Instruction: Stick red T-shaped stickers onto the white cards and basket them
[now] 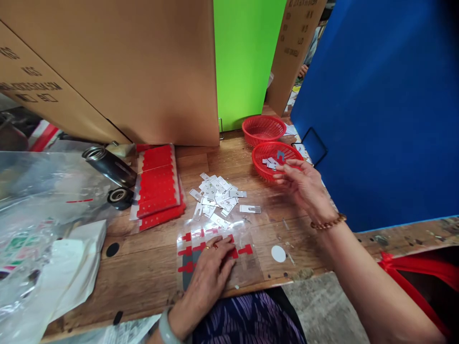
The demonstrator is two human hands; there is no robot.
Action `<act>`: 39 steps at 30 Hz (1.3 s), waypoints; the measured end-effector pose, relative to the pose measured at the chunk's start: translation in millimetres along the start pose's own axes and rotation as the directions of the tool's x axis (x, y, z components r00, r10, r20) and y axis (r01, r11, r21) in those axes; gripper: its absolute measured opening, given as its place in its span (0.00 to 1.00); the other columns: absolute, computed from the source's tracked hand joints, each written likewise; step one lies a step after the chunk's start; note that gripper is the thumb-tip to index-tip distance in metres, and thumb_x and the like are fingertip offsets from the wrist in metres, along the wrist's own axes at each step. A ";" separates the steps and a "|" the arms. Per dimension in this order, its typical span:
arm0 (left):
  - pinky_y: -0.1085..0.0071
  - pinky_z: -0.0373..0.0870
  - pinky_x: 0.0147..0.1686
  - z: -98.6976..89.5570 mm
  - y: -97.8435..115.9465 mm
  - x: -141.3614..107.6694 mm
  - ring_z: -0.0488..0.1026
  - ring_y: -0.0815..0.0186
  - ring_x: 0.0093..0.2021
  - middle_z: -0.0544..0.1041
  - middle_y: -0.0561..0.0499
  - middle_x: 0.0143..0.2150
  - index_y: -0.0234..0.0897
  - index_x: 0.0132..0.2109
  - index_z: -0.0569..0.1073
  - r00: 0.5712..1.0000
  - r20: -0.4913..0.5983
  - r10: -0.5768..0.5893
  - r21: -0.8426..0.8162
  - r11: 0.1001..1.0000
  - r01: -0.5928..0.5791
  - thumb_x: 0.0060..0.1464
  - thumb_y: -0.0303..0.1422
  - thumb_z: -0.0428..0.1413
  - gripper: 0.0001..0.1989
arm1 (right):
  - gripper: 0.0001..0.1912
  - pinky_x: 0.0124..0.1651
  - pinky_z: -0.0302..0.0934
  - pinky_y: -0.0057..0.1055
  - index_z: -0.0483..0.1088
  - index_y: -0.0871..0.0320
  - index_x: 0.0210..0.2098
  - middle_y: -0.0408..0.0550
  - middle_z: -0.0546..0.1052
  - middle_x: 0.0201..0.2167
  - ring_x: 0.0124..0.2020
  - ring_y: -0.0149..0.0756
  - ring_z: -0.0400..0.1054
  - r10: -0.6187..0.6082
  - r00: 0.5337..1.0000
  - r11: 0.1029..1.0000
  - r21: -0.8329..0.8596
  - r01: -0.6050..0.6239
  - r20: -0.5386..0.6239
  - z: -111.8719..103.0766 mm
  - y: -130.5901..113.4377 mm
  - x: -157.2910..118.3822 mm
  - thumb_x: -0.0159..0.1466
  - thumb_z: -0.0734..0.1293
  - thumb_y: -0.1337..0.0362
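Note:
My left hand (212, 262) lies with its fingers spread on a clear plastic sheet (256, 272) bearing red tab shapes (245, 249). Over the near red basket (258, 168) is my right hand (304, 185), its fingers loosely apart and seemingly holding nothing. A small grey piece (280, 155) shows just beyond the right fingertips; whether it touches them is unclear. Several small white pieces (270, 163) lie inside that basket. A loose pile of white tags (217, 193) sits beyond the sheet, with a single tag (250, 209) at its right.
Another red basket (263, 129) stands behind. Stacked red sheets (158, 179), a dark flask (109, 166) and its lid (120, 198) are at left, beside plastic bags (32, 200). Cardboard (161, 71), a green panel (244, 62) and a blue panel (387, 119) rise around the table.

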State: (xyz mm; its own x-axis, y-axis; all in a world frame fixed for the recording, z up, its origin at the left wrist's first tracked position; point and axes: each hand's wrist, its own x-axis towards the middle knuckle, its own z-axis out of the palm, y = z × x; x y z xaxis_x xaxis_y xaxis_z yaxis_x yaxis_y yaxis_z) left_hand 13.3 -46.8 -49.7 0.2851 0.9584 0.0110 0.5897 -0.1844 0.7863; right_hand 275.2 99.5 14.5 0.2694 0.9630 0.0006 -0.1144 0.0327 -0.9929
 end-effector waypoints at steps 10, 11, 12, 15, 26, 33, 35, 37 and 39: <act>0.49 0.67 0.55 13.6 -0.3 1.6 0.64 0.52 0.60 0.72 0.41 0.57 0.39 0.53 0.71 0.982 0.017 0.189 0.248 0.950 -0.188 0.58 0.27 0.51 0.16 | 0.05 0.41 0.58 0.32 0.70 0.61 0.33 0.49 0.73 0.33 0.37 0.37 0.65 -0.028 0.862 0.526 -0.727 0.443 0.505 7.7 56.2 -44.3 0.60 0.62 0.70; 0.50 0.67 0.54 13.0 0.1 2.2 0.65 0.52 0.60 0.72 0.41 0.57 0.39 0.53 0.71 0.982 0.018 0.187 0.244 0.952 -0.186 0.58 0.27 0.51 0.16 | 0.05 0.40 0.57 0.32 0.69 0.60 0.31 0.48 0.72 0.32 0.36 0.37 0.65 -0.012 0.865 0.521 -0.735 0.434 0.502 7.4 60.6 -46.0 0.60 0.62 0.70; 0.50 0.67 0.54 12.6 0.4 2.5 0.65 0.52 0.59 0.72 0.41 0.57 0.39 0.53 0.72 0.983 0.020 0.182 0.235 0.955 -0.181 0.58 0.28 0.51 0.16 | 0.04 0.39 0.56 0.31 0.68 0.60 0.30 0.46 0.71 0.31 0.35 0.36 0.64 0.004 0.870 0.531 -0.739 0.416 0.493 7.2 63.8 -46.8 0.59 0.62 0.69; 0.49 0.66 0.55 11.3 0.8 2.0 0.65 0.52 0.59 0.72 0.42 0.57 0.40 0.52 0.73 0.988 0.022 0.154 0.180 0.971 -0.155 0.57 0.28 0.52 0.15 | 0.02 0.35 0.55 0.29 0.65 0.59 0.28 0.42 0.69 0.27 0.30 0.33 0.62 0.039 0.888 0.606 -0.718 0.343 0.458 7.1 65.9 -46.3 0.57 0.63 0.70; 0.65 0.71 0.47 -7.3 17.5 16.1 0.76 0.60 0.46 0.78 0.43 0.49 0.37 0.52 0.70 0.941 0.003 -0.339 -0.593 0.757 0.275 0.53 0.37 0.59 0.21 | 0.03 0.32 0.55 0.26 0.68 0.58 0.30 0.39 0.69 0.25 0.28 0.29 0.62 0.235 0.742 0.916 -0.398 0.047 0.628 29.2 28.0 -102.2 0.60 0.64 0.65; 0.73 0.74 0.35 -8.8 16.6 19.0 0.78 0.66 0.28 0.81 0.46 0.28 0.31 0.40 0.73 0.828 0.174 -0.534 -0.751 0.472 0.462 0.45 0.41 0.65 0.19 | 0.05 0.38 0.59 0.30 0.68 0.57 0.37 0.43 0.71 0.31 0.33 0.33 0.65 0.134 0.853 0.841 -0.513 0.170 0.504 21.9 46.3 -112.6 0.64 0.61 0.65; 0.73 0.74 0.37 -7.5 13.9 19.7 0.79 0.66 0.30 0.81 0.45 0.31 0.31 0.41 0.72 0.798 0.192 -0.571 -0.798 0.382 0.466 0.42 0.39 0.67 0.22 | 0.05 0.42 0.59 0.33 0.68 0.56 0.35 0.45 0.72 0.34 0.37 0.35 0.66 0.077 0.862 0.765 -0.584 0.272 0.501 12.1 53.4 -115.1 0.64 0.60 0.67; 0.73 0.74 0.38 -4.8 11.5 21.2 0.80 0.65 0.33 0.82 0.43 0.34 0.31 0.42 0.71 0.785 0.202 -0.585 -0.829 0.324 0.455 0.40 0.39 0.68 0.24 | 0.05 0.43 0.59 0.33 0.68 0.56 0.35 0.45 0.72 0.35 0.38 0.36 0.66 0.075 0.838 0.724 -0.608 0.327 0.540 6.0 59.1 -122.4 0.64 0.60 0.68; 0.73 0.74 0.39 -1.0 9.7 22.8 0.80 0.64 0.34 0.82 0.43 0.34 0.31 0.42 0.71 0.786 0.199 -0.585 -0.840 0.311 0.444 0.39 0.39 0.69 0.25 | 0.05 0.44 0.59 0.34 0.68 0.55 0.37 0.46 0.71 0.36 0.40 0.37 0.66 0.078 0.822 0.696 -0.621 0.360 0.564 4.6 63.2 -131.9 0.64 0.61 0.69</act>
State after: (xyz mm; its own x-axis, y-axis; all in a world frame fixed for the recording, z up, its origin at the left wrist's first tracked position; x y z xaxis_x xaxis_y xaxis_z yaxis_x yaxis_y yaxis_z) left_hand 24.7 -26.5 -41.2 0.0298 0.8182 -0.5741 -0.3244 0.5512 0.7688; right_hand 228.1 -24.3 -47.8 -0.3262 0.9453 -0.0095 0.6114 0.2033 -0.7648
